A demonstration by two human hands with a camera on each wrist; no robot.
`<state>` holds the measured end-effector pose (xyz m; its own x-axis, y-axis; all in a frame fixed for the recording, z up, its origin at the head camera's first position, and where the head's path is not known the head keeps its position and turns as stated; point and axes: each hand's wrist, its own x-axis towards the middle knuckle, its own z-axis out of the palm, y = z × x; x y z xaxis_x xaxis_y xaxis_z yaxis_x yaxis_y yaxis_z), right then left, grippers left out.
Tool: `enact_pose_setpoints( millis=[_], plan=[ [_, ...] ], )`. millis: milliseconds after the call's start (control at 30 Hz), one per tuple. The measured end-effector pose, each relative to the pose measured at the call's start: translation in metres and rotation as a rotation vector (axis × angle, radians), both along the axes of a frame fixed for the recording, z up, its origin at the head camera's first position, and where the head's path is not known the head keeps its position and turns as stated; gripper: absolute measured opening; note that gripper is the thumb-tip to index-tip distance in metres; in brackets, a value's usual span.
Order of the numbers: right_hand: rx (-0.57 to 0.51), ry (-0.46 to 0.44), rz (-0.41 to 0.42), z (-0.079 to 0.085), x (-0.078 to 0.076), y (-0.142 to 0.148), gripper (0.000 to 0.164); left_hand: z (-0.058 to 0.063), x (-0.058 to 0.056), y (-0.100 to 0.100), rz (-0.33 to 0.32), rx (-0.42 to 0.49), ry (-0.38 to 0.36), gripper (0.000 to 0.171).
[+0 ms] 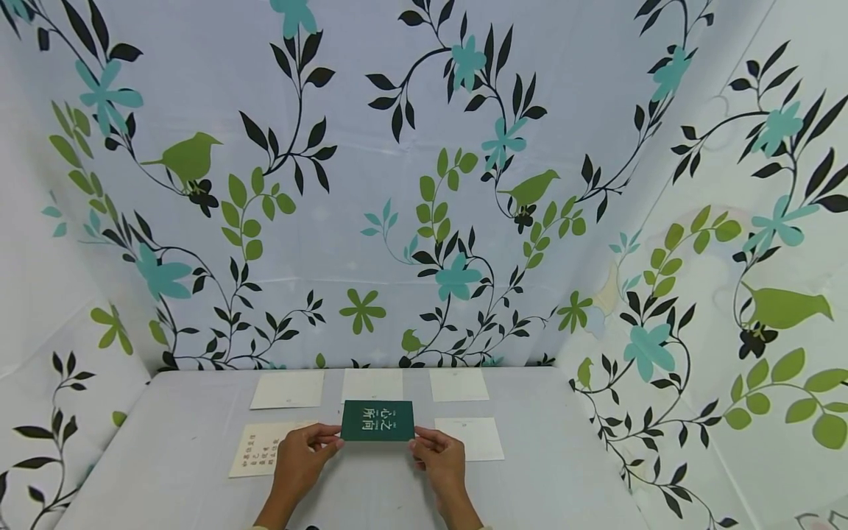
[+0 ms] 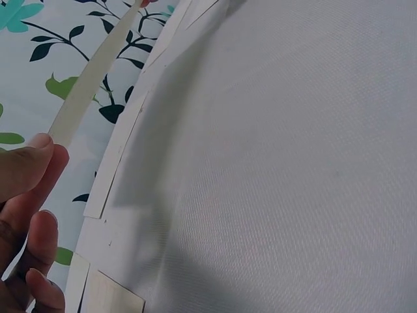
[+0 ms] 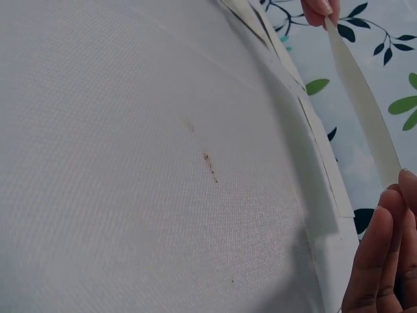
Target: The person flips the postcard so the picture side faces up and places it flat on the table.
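A dark green card [image 1: 377, 430] with white Chinese lettering is held up over the table between two hands. My left hand [image 1: 301, 458] pinches its left edge between thumb and fingers. At the opposite edge, my right hand [image 1: 442, 458] pinches it the same way. In the left wrist view the card [image 2: 94, 72] shows a pale underside, slightly bowed, above its own shadow. The right wrist view also shows this pale side of the card [image 3: 361, 91], with thumb and fingertips on its near end.
Blank cream cards lie along the back of the white table [image 1: 179, 449]: left [image 1: 288, 390], middle [image 1: 373, 384] and right [image 1: 459, 385]. Another blank card [image 1: 480, 439] sits by my right hand. Beside my left hand lies a lettered card [image 1: 248, 450]. Patterned cloth [image 1: 318, 243] hangs behind.
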<state>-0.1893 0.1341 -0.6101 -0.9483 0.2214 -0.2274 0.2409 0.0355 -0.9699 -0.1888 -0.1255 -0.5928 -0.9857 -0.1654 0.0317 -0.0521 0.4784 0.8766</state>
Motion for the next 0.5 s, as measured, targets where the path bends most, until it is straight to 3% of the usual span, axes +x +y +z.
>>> enact_pose_setpoints(
  millis=[500],
  plan=[
    [0.005, -0.029, -0.035, -0.0015, 0.0031, -0.0034, 0.021, -0.0067, -0.0011, 0.0010, 0.019, -0.050, -0.013, 0.021]
  ],
)
